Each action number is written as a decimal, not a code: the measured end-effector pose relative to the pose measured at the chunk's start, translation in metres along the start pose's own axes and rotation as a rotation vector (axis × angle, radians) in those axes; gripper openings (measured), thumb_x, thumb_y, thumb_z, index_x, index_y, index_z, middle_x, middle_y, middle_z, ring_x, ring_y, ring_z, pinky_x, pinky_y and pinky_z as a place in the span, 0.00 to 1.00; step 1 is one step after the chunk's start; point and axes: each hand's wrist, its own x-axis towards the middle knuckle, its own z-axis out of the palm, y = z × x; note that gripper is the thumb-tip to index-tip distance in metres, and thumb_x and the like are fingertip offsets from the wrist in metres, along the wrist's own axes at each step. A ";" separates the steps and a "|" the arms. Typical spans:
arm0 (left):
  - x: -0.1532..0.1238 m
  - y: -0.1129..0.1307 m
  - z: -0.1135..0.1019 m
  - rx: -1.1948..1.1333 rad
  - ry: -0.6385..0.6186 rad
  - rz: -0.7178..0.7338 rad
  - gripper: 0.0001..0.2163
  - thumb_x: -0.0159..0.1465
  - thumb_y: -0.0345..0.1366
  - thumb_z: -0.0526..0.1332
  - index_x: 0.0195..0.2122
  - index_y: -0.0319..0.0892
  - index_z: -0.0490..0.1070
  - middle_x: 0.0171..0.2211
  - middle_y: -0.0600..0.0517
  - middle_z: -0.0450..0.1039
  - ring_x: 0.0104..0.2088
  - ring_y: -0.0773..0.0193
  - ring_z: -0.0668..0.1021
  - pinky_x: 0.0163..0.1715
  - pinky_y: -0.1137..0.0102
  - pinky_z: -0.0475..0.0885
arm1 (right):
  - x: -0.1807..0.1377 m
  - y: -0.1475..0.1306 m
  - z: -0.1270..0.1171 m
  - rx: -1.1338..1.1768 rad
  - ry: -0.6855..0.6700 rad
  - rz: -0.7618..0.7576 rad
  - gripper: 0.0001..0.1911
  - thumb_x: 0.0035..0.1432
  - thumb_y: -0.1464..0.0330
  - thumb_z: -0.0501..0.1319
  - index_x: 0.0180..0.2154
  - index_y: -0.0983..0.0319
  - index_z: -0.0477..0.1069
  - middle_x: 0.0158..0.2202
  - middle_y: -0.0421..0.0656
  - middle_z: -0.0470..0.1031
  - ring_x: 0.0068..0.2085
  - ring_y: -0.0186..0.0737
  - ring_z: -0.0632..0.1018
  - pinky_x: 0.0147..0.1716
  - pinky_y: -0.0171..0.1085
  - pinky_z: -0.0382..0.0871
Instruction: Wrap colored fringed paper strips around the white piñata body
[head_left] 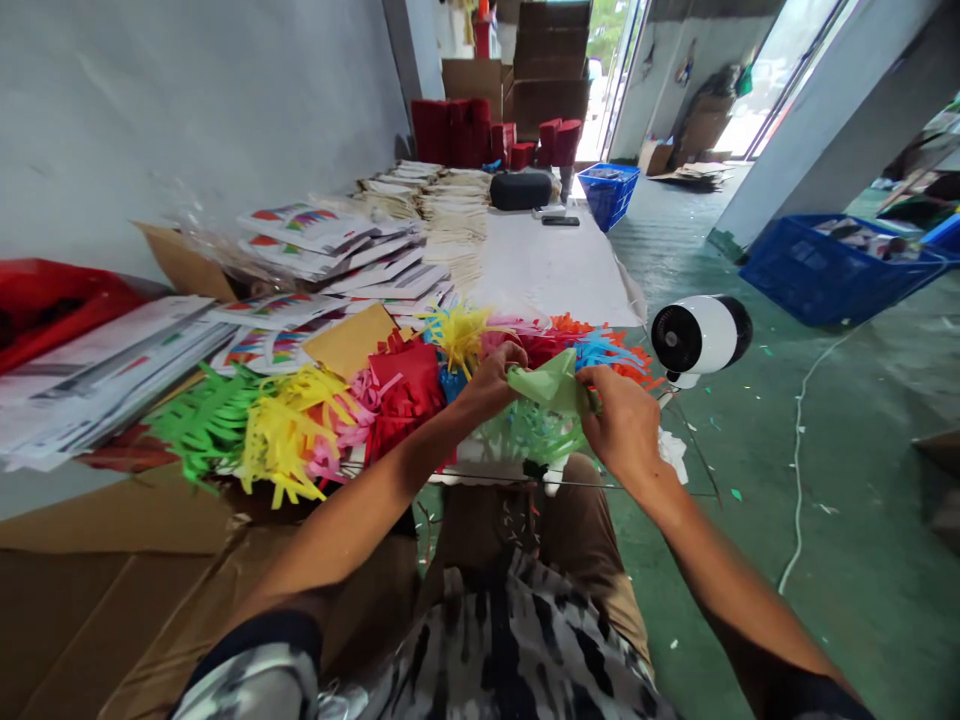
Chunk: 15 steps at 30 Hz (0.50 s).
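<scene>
Both my hands grip a sheet of light green tissue paper point(553, 385), one at each end, above the table's near edge. My left hand point(496, 378) pinches its left side, and my right hand point(621, 415) has its fingers closed on the right side. Pale green fringe point(529, 430) hangs below the sheet. Around my hands lie bunches of cut fringe paper: yellow point(459, 335), red point(409, 390), light blue point(604, 350) and orange point(637, 368). Farther left are more yellow fringe point(289, 430) and green fringe point(202, 415).
Printed sheets in plastic point(300, 235) are stacked on the left. A black case point(520, 190) and a phone point(561, 221) lie on the white table point(540, 270). At the right stands a white and black fan point(701, 335), with blue crates point(817, 265) beyond. Cardboard point(120, 600) is at lower left.
</scene>
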 end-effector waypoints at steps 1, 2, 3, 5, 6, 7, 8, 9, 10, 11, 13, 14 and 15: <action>0.003 -0.002 -0.001 -0.018 0.000 -0.011 0.12 0.55 0.32 0.66 0.40 0.43 0.68 0.36 0.53 0.77 0.31 0.66 0.75 0.28 0.73 0.68 | 0.001 0.005 -0.004 0.006 -0.035 -0.032 0.18 0.51 0.75 0.56 0.44 0.59 0.73 0.35 0.45 0.80 0.37 0.47 0.78 0.35 0.39 0.62; 0.005 -0.003 0.000 -0.041 -0.004 -0.024 0.14 0.55 0.33 0.67 0.42 0.43 0.70 0.37 0.53 0.76 0.31 0.67 0.75 0.28 0.73 0.68 | 0.002 0.009 -0.007 0.036 -0.068 -0.048 0.18 0.49 0.75 0.56 0.43 0.59 0.73 0.35 0.44 0.80 0.36 0.46 0.78 0.35 0.39 0.62; 0.007 -0.003 0.001 -0.060 -0.013 -0.036 0.17 0.54 0.34 0.68 0.45 0.42 0.72 0.37 0.53 0.76 0.31 0.67 0.75 0.28 0.73 0.68 | 0.003 0.012 -0.010 0.084 -0.092 -0.044 0.18 0.47 0.75 0.55 0.42 0.59 0.72 0.35 0.44 0.79 0.36 0.45 0.78 0.36 0.39 0.63; 0.009 -0.001 0.005 -0.073 -0.019 -0.052 0.20 0.52 0.36 0.69 0.48 0.41 0.74 0.36 0.53 0.77 0.31 0.66 0.75 0.29 0.73 0.69 | 0.006 0.015 -0.016 0.198 -0.107 -0.006 0.17 0.46 0.75 0.55 0.39 0.58 0.71 0.35 0.42 0.80 0.35 0.43 0.79 0.36 0.38 0.65; 0.010 0.000 0.008 -0.065 -0.021 -0.056 0.21 0.52 0.36 0.69 0.48 0.40 0.75 0.35 0.52 0.77 0.30 0.66 0.76 0.29 0.72 0.69 | 0.008 0.015 -0.019 0.241 -0.102 0.013 0.16 0.46 0.75 0.55 0.38 0.58 0.70 0.36 0.42 0.80 0.35 0.43 0.79 0.36 0.37 0.65; 0.011 0.001 0.011 -0.029 -0.027 -0.047 0.20 0.52 0.36 0.69 0.46 0.38 0.77 0.34 0.52 0.78 0.30 0.65 0.76 0.29 0.72 0.69 | 0.009 0.015 -0.022 0.260 -0.093 0.024 0.15 0.47 0.75 0.55 0.38 0.58 0.70 0.36 0.41 0.80 0.36 0.42 0.79 0.36 0.37 0.66; 0.011 0.002 0.013 0.028 -0.034 -0.026 0.17 0.52 0.35 0.68 0.44 0.38 0.79 0.32 0.51 0.79 0.30 0.64 0.77 0.30 0.71 0.69 | 0.011 0.015 -0.024 0.253 -0.084 0.021 0.15 0.47 0.75 0.55 0.38 0.58 0.71 0.36 0.42 0.81 0.36 0.42 0.80 0.37 0.37 0.66; 0.012 0.004 0.015 0.094 -0.040 0.003 0.14 0.53 0.34 0.67 0.40 0.37 0.80 0.31 0.51 0.79 0.31 0.62 0.78 0.31 0.70 0.69 | 0.013 0.015 -0.026 0.226 -0.081 0.008 0.15 0.49 0.75 0.55 0.39 0.58 0.71 0.37 0.42 0.81 0.37 0.43 0.80 0.37 0.38 0.67; 0.014 0.005 0.016 0.158 -0.045 0.034 0.10 0.53 0.33 0.66 0.36 0.38 0.81 0.30 0.50 0.79 0.32 0.61 0.78 0.32 0.69 0.69 | 0.014 0.016 -0.028 0.186 -0.083 -0.014 0.15 0.49 0.75 0.55 0.39 0.58 0.72 0.37 0.43 0.81 0.38 0.44 0.80 0.38 0.39 0.67; 0.016 0.005 0.016 0.207 -0.044 0.060 0.08 0.52 0.31 0.65 0.33 0.38 0.80 0.29 0.50 0.79 0.33 0.59 0.79 0.33 0.69 0.70 | 0.016 0.018 -0.030 0.140 -0.091 -0.040 0.15 0.50 0.75 0.55 0.40 0.58 0.72 0.37 0.43 0.81 0.38 0.45 0.80 0.38 0.39 0.67; 0.021 0.006 0.015 0.239 -0.022 0.082 0.05 0.52 0.29 0.64 0.29 0.39 0.78 0.28 0.50 0.78 0.34 0.58 0.79 0.33 0.69 0.70 | 0.020 0.024 -0.032 0.043 -0.105 -0.087 0.17 0.51 0.75 0.55 0.42 0.59 0.73 0.38 0.45 0.82 0.38 0.46 0.80 0.38 0.40 0.67; 0.024 0.006 0.014 0.226 -0.014 0.071 0.05 0.52 0.29 0.63 0.30 0.39 0.77 0.28 0.50 0.78 0.33 0.59 0.79 0.32 0.69 0.71 | 0.022 0.028 -0.033 -0.007 -0.105 -0.107 0.17 0.51 0.75 0.56 0.43 0.59 0.74 0.38 0.45 0.82 0.38 0.47 0.80 0.37 0.41 0.67; 0.027 0.007 0.014 0.200 -0.011 0.051 0.05 0.53 0.29 0.62 0.31 0.40 0.76 0.28 0.51 0.78 0.31 0.59 0.79 0.30 0.69 0.71 | 0.023 0.032 -0.034 -0.059 -0.095 -0.131 0.18 0.51 0.75 0.56 0.43 0.59 0.74 0.37 0.46 0.82 0.38 0.47 0.80 0.37 0.41 0.67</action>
